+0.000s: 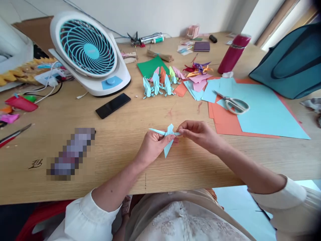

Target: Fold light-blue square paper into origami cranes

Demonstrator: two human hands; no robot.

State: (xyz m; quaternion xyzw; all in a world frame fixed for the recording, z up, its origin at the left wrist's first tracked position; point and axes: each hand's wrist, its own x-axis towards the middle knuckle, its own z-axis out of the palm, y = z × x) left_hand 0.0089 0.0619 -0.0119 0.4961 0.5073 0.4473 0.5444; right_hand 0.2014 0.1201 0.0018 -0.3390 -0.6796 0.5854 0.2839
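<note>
A light blue origami crane is held just above the front of the wooden table. My left hand is closed on its body, with the thumb pressed over the middle and a narrow point sticking out to the left. The fingertips of my right hand pinch the narrow point on the right side. Behind my hands stands a group of folded paper cranes in light blue, pink, orange and yellow-green. Part of the held crane is hidden by my left thumb and fingers.
Scissors lie on light blue sheets over orange paper at right. A white fan, a black phone and a blurred-out object are at left. A magenta flask and a teal bag stand back right.
</note>
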